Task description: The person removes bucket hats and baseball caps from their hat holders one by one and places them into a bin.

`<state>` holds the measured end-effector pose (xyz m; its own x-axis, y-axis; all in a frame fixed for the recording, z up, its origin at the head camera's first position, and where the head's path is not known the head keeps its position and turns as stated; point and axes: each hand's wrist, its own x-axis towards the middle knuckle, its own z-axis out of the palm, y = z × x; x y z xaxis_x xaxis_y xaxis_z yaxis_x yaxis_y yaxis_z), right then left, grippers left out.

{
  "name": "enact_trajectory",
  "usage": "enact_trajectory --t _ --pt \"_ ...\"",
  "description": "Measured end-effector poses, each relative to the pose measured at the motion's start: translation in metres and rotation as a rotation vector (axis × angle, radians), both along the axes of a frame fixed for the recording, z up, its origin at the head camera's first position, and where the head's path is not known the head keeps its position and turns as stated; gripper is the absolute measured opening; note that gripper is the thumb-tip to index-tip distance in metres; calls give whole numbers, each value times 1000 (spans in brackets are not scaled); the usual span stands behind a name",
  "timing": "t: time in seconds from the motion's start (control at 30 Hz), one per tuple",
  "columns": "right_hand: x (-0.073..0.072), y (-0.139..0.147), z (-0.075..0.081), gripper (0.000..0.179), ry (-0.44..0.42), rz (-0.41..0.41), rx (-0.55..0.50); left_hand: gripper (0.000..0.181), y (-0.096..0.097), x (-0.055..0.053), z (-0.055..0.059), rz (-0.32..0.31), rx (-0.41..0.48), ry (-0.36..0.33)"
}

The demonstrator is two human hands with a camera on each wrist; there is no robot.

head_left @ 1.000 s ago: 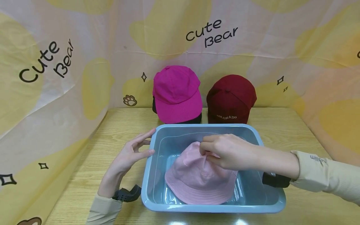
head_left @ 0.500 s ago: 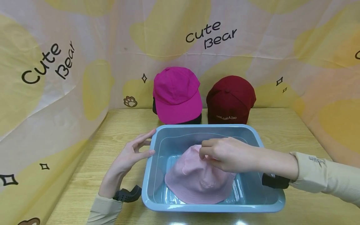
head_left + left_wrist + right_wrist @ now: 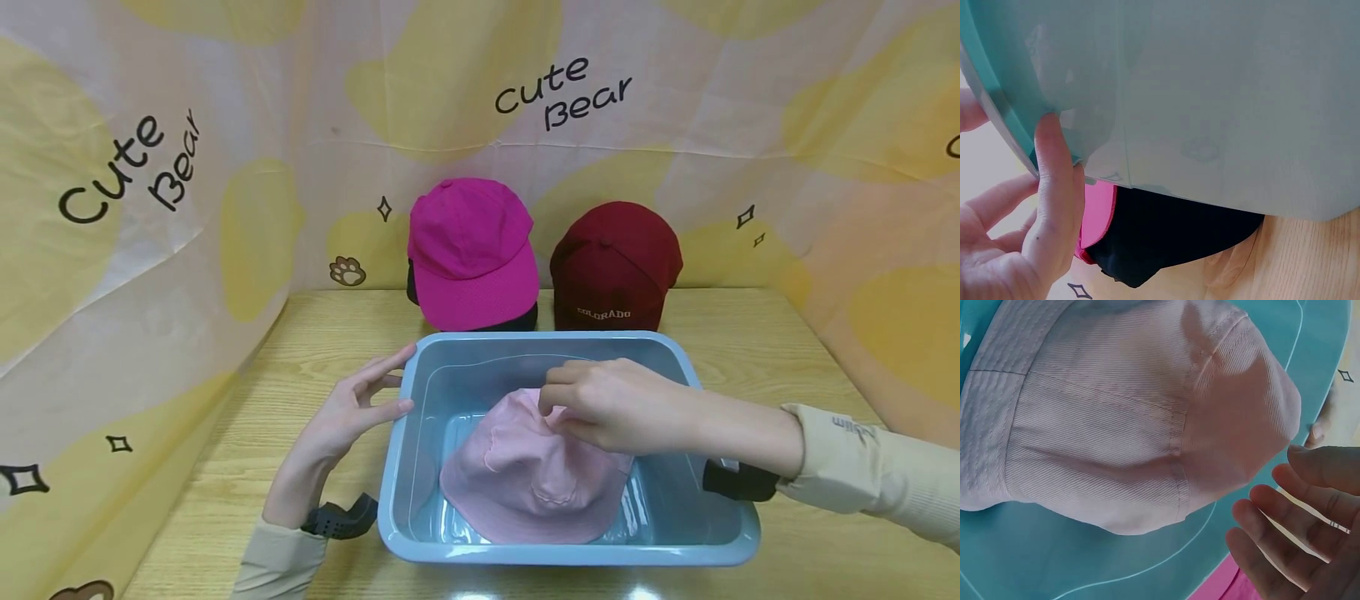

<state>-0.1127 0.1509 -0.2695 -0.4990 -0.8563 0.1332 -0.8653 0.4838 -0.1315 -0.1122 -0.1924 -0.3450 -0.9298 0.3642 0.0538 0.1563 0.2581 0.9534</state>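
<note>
Fingers of the right hand [image 3: 611,408], loosely curved, grip nothing by the mid-frame pink hat [image 3: 517,492]; the left hand [image 3: 343,412], fingers spread, likely steadies the blue basin [image 3: 570,555].

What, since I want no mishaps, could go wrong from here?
The pink bucket hat might slip: the right hand is at its crown without a clear grip. The blue basin could slide, since the left hand seems only to touch its rim. Pushed back, it could bump the magenta cap or maroon cap.
</note>
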Motion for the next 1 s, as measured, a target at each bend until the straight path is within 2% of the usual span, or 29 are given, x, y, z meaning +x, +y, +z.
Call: enact_trajectory --t 0.63,1.0 --pt "-6 13 6 20 8 -40 -67 65 2 -1 -1 1 8 -2" --pt "-11 20 8 21 87 -40 -132 64 3 -1 -1 11 8 -17"
